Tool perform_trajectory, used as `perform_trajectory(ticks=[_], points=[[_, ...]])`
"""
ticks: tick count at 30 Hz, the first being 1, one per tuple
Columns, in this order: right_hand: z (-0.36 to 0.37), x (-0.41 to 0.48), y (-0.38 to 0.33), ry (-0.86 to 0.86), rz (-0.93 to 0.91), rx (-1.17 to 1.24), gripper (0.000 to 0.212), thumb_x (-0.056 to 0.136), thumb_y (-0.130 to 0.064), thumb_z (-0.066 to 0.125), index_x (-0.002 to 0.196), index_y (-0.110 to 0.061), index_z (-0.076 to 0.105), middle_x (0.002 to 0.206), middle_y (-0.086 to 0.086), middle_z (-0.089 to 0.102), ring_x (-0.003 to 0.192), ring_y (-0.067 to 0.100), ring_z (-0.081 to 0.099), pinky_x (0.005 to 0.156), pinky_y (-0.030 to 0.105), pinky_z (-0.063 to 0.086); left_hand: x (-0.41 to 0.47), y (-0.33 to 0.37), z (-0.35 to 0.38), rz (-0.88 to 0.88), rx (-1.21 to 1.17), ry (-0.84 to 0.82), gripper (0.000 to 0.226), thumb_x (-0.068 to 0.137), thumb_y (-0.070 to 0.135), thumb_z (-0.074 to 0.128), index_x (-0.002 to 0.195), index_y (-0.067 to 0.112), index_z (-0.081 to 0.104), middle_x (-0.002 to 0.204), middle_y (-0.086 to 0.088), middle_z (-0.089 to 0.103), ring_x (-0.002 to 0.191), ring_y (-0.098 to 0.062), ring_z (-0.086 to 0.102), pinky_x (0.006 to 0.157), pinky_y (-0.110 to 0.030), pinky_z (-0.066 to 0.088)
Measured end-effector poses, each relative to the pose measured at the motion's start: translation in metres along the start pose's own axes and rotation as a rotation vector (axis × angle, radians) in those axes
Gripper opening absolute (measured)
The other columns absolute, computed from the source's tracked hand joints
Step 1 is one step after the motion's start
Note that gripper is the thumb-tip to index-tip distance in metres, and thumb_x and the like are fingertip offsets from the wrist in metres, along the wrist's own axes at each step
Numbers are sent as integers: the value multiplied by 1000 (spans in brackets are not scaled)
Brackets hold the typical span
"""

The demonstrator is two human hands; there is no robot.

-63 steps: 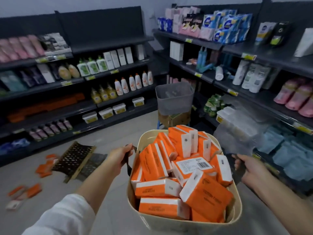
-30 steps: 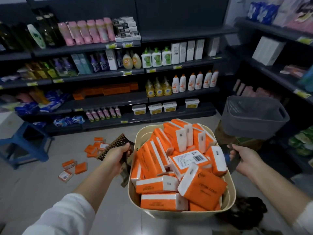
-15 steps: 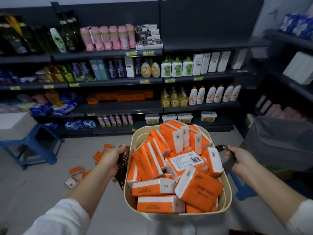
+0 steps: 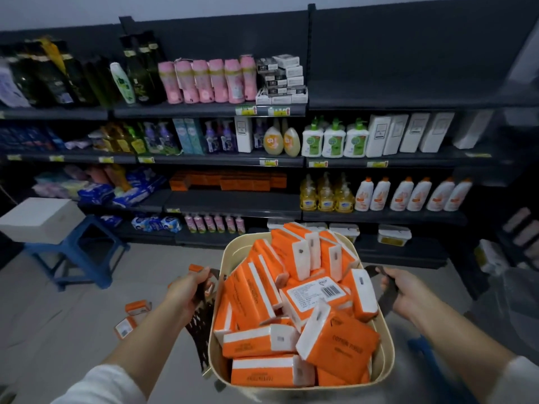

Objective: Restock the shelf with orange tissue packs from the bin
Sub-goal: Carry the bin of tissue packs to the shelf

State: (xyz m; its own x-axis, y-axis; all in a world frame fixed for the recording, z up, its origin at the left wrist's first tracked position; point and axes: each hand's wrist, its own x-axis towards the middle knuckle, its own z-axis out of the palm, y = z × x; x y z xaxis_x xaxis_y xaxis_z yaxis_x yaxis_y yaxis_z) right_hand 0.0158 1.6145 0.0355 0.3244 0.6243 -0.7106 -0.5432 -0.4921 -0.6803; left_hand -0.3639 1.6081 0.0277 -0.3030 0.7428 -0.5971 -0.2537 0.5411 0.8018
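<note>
Nearest: cream bin held out in front between both forearms, heaped past its rim with orange tissue packs; every pack sits in the bin, none in hand. The left hand has its fingers curled tight round the left handle, and the right hand is wrapped the same way round the right handle. The grip on opposite sides is likely because the load is full and would tip if held one-sided. A dark perforated panel hangs beside the bin's left wall, cannot tell what it is. Next out, a few loose packs lie scattered on the floor left of the bin. Further left, a blue stool with a white box on top. Far: the shelf straight ahead carries a low row of orange packs pushed to the back, front of the board bare, so probably the restock slot. Step judged: bringing the bin up to the shelf, unloading not yet begun
</note>
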Motion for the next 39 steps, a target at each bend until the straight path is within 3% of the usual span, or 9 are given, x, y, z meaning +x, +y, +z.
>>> perform_trajectory(ticks=[6, 11, 16, 20, 23, 26, 29, 32, 39], points=[[28, 40, -45, 4, -37, -49, 14, 94, -13, 52, 88, -4, 60, 64, 2, 46, 56, 10, 43, 54, 23, 40, 37, 23, 41, 3, -6, 0, 18, 90, 17, 59, 75, 8, 58, 68, -6, 56, 62, -16, 53, 56, -25, 45], [53, 74, -72, 43, -43, -77, 17, 94, -13, 52, 82, -4, 59, 66, 5, 49, 56, 11, 44, 53, 24, 41, 80, 44, 68, -20, -17, -9, 14, 88, 21, 63, 87, 7, 62, 77, -5, 61, 78, -19, 57, 92, -39, 44], [82, 109, -88, 109, -40, -84, 22, 95, -15, 51, 78, -3, 59, 65, 5, 46, 57, 12, 43, 55, 24, 39, 136, 64, 89, -26, -20, -57, 11, 88, 15, 61, 89, 5, 62, 74, -4, 59, 69, -15, 53, 104, -43, 38], [107, 137, -98, 112, 44, -40, 23, 96, -18, 48, 79, -5, 58, 69, 7, 48, 58, 17, 44, 55, 28, 40, 179, 86, 109, -50, 37, -96, 12, 90, 18, 59, 87, 7, 61, 70, -3, 58, 67, -14, 52, 88, -36, 43], [122, 159, -105, 165, 95, 5, 22, 95, -21, 51, 82, -6, 59, 79, 9, 56, 65, 21, 50, 62, 35, 45, 208, 101, 122, -70, 54, -107, 14, 90, 19, 61, 83, 8, 62, 68, -3, 59, 73, -15, 55, 90, -32, 38], [131, 175, -112, 159, 56, 11, 18, 96, -18, 49, 88, -6, 59, 69, 6, 48, 61, 16, 45, 60, 27, 41, 233, 118, 136, -77, 82, -130, 14, 90, 19, 61, 81, 8, 63, 67, -4, 58, 72, -14, 55, 89, -30, 39], [137, 187, -122, 188, 10, 18, 21, 96, -13, 47, 79, -6, 56, 52, 3, 48, 56, 10, 39, 53, 21, 35, 252, 134, 155, -50, 112, -152, 16, 91, 16, 58, 78, 7, 62, 68, -5, 56, 70, -14, 54, 70, -24, 42], [140, 201, -133, 217, 14, 65, 21, 96, -14, 49, 77, -7, 55, 31, -4, 47, 56, 9, 40, 49, 20, 38, 266, 147, 175, -32, 110, -155, 12, 90, 11, 59, 81, 5, 64, 70, -6, 59, 70, -15, 55, 67, -24, 44], [137, 241, -165, 265, -6, 119, 26, 97, -15, 46, 73, -8, 53, 28, -6, 43, 44, 8, 41, 47, 18, 36, 301, 162, 231, -53, 148, -232, 13, 91, 9, 57, 79, 9, 63, 72, -5, 59, 67, -16, 53, 70, -27, 45]])
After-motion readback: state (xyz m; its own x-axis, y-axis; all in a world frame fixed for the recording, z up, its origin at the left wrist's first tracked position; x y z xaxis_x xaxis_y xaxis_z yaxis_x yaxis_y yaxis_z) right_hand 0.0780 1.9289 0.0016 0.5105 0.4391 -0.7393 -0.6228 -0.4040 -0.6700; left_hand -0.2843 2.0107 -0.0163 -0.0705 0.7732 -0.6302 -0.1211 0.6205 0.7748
